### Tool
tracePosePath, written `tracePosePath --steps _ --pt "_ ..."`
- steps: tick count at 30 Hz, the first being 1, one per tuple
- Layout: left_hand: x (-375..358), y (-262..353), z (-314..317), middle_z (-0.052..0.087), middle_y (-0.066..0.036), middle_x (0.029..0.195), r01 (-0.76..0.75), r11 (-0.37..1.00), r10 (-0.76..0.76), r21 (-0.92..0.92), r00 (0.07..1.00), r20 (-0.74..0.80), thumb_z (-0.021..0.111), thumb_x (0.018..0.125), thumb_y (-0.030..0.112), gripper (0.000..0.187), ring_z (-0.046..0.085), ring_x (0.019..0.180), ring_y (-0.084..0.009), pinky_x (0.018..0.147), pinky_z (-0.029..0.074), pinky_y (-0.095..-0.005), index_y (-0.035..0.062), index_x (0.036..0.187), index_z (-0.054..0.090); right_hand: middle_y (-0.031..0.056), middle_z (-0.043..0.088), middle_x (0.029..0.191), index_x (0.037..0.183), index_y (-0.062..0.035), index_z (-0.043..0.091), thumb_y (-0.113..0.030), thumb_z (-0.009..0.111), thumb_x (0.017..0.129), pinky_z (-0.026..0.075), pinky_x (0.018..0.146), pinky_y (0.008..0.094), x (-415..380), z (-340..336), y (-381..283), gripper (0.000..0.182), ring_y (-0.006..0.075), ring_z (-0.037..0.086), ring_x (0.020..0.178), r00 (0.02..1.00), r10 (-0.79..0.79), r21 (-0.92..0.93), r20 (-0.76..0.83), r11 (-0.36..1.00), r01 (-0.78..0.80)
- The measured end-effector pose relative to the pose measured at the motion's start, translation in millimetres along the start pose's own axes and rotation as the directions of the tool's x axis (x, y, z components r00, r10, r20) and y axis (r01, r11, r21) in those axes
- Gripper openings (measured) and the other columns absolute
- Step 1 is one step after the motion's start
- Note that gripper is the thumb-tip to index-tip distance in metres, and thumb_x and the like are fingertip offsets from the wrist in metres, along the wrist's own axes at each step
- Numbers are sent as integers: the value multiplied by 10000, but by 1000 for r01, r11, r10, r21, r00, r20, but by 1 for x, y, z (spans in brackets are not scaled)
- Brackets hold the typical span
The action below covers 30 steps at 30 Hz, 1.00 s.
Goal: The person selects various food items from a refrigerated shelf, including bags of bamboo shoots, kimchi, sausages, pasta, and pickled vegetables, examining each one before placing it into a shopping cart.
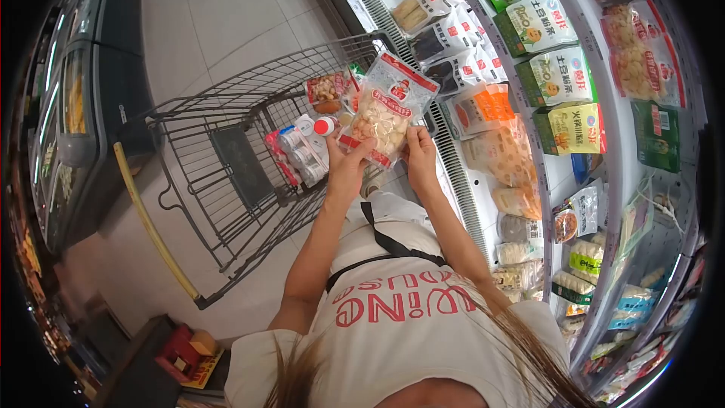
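Observation:
A clear food bag (384, 115) with red bands and pale chunks inside is held up before me, tilted, over the near end of the shopping cart. My left hand (347, 165) grips its lower left corner, with the thumb on the front. On the lower right edge, my right hand (420, 155) pinches the bag. Behind it, in the cart (219, 170), lie a bottle with a red cap (325, 126), a pack of silver cans (300, 157) and a bag of brown, nut-like pieces (326, 92). The bag hides part of the cart's contents.
Chilled shelves on the right hold green-and-white packets (557, 75), orange bags (498, 147) and red-edged bags (642, 53). Dark freezer cabinets (98, 98) line the left side. The cart's yellow handle (155, 227) points left, above the tiled floor (219, 15).

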<state>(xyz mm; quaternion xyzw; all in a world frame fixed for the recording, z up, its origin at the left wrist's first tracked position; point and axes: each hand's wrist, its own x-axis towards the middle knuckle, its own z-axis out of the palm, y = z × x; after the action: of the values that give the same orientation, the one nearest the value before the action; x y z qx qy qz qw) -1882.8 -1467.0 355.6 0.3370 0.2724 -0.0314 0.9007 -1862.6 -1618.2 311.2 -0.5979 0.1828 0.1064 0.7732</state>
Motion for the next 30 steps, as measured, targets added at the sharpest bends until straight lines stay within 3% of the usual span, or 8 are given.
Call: tracePosePath --steps 6,9,12,20,23,25,28,30 --pt "118 -6 -101 585 -118 1012 81 993 -66 81 983 -173 709 729 -17 515 629 893 -258 687 531 -388 23 1152 417 103 633 991 1189 4 442 -192 538 915 508 647 264 35 28 67 351 147 624 753 969 223 -401 108 902 -162" --pt "193 -24 -147 615 -116 956 118 981 -106 157 991 -84 706 724 -18 447 642 819 -251 628 529 -391 14 1115 492 127 638 992 1204 8 446 -178 568 875 509 659 285 76 34 138 397 165 633 761 984 119 -522 130 852 -34" --pt "227 -24 -134 635 -140 943 217 969 -209 115 974 -83 695 734 1 336 655 801 -251 633 546 -387 -7 1044 568 264 637 970 1147 32 456 -195 557 828 490 778 434 102 55 148 404 389 630 896 995 7 -592 96 804 52" --pt "317 -58 -149 606 -98 1099 86 954 -107 288 993 58 706 774 105 425 620 919 -226 668 523 -351 12 1158 548 218 644 947 1117 20 508 -161 559 827 499 779 405 130 48 143 345 352 634 886 993 -72 -721 91 683 115" --pt "301 -55 -126 547 -121 1224 178 829 -161 530 984 -77 679 817 203 518 578 1005 -200 728 500 -307 -9 1250 490 215 648 946 1060 8 555 -174 551 828 496 781 412 105 37 132 295 355 632 888 987 -46 -729 155 669 145" --pt "278 -57 -113 475 -158 1315 32 726 -130 687 987 91 661 833 265 610 538 1062 -193 773 481 -298 -20 1318 426 205 646 937 1003 -3 586 -173 532 833 496 774 414 82 25 131 246 354 630 881 984 -46 -739 172 654 160" --pt "232 -69 -123 589 -69 951 35 633 -363 773 896 256 599 857 137 300 584 807 -132 667 483 -257 -2 1113 525 211 626 806 882 -14 579 -178 553 821 481 726 482 39 7 130 177 409 601 819 990 -66 -841 125 523 141" --pt "148 -60 -93 599 -67 841 16 462 -434 887 876 210 578 860 147 250 574 704 -111 607 478 -240 8 1066 561 159 601 708 758 -50 590 -217 580 792 472 734 450 18 -13 132 170 336 608 756 927 -241 -895 289 276 351"
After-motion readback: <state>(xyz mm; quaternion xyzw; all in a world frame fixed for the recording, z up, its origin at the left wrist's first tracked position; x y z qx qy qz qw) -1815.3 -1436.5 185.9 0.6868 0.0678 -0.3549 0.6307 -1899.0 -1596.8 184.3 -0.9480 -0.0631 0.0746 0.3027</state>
